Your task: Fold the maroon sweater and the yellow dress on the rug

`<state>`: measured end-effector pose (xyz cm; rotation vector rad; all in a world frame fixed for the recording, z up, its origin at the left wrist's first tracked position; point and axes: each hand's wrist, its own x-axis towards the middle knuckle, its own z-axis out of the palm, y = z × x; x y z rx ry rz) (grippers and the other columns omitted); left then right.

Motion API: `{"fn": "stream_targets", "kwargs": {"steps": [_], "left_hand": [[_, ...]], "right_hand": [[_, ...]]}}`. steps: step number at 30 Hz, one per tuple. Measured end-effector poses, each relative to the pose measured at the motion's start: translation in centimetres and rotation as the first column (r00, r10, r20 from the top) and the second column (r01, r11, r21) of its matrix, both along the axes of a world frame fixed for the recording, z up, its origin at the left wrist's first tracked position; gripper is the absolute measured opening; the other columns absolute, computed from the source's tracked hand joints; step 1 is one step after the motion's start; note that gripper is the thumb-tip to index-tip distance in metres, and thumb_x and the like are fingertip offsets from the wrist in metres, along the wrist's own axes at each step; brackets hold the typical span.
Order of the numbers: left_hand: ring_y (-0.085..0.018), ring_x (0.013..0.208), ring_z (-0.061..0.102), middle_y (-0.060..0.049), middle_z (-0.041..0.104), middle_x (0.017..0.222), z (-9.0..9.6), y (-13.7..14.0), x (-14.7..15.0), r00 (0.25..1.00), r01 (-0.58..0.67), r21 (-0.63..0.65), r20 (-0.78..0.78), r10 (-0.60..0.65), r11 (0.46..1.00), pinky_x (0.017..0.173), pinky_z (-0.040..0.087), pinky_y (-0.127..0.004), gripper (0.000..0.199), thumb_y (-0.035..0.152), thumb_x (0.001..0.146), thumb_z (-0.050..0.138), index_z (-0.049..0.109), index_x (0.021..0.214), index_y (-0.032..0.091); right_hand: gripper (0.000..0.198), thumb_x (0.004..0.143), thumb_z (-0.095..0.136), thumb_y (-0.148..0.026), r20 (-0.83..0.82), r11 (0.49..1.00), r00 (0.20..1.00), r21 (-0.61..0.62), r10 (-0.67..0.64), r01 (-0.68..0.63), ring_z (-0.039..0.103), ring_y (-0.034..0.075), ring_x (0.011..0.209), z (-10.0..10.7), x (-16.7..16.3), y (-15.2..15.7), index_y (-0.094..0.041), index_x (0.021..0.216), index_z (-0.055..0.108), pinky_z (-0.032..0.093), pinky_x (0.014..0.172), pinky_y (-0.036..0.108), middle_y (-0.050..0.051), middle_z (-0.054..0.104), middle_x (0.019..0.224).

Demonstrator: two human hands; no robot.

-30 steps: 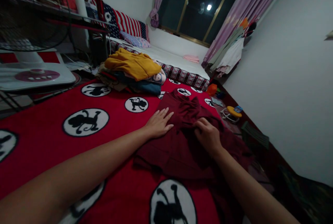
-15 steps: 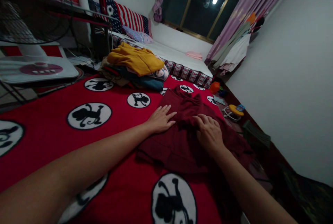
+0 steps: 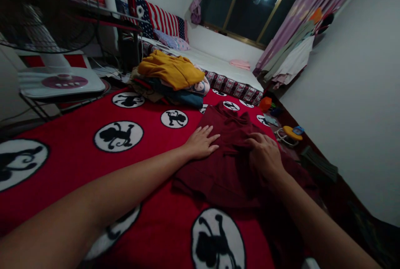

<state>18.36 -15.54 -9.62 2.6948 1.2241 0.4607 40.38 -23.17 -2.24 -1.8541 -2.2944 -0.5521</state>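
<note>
A dark red top (image 3: pixel 215 177) lies spread on a red blanket (image 3: pixel 150 135) patterned with black monkey figures in white ovals. My left hand (image 3: pixel 201 142) rests flat on the top's left side, fingers spread and holding nothing. On its right side, my right hand (image 3: pixel 265 154) has bent fingers closed on the cloth; the fingertips are partly hidden. Folds run across the cloth between my hands, and bunched fabric lies at the far end. The part to the right of my right hand falls into shadow.
Folded clothes with a mustard yellow garment (image 3: pixel 171 69) on top are stacked beyond my left hand. A fan (image 3: pixel 59 69) stands at left. Behind is a bed (image 3: pixel 215 58). A yellow-topped stool (image 3: pixel 292 132) stands on the right, near the wall.
The view has shifted slightly left, so everything appears further right. My right hand has slid a little rightward over the top, its fingers more bent. My left hand stays in place on the cloth.
</note>
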Motion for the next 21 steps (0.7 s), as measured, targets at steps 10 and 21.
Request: {"fn": "stream_targets", "kwargs": {"steps": [10, 21], "left_hand": [[-0.027, 0.144, 0.02, -0.009, 0.025, 0.156, 0.2, 0.3, -0.3, 1.0, 0.011, -0.054, 0.014, -0.01, 0.998, 0.116, 0.015, -0.043, 0.056, 0.053, 0.093, 0.039, 0.041, 0.142, 0.026], [-0.036, 0.143, 0.015, -0.015, 0.021, 0.156, 2.7, -1.4, -0.5, 0.993, -0.068, -0.197, -0.109, 0.047, 0.978, 0.113, 0.017, -0.054, 0.066, 0.053, 0.088, 0.049, 0.038, 0.145, 0.021]], "right_hand": [[0.033, 0.08, 0.061, -0.017, -0.184, 0.821, 0.869, -0.287, 0.459, -0.494, 0.051, 0.022, 0.095, -2.0, -11.9, -9.4, -0.021, 0.112, 0.059, 0.041, 0.083, 0.036, 0.007, 0.061, 0.107], [0.034, 0.069, 0.049, 0.0, -0.352, 0.886, 0.868, -0.176, 0.351, -0.43, 0.054, 0.018, 0.082, -2.3, -8.3, -9.0, -0.02, 0.091, 0.065, 0.044, 0.071, 0.029, 0.004, 0.061, 0.086]]}}
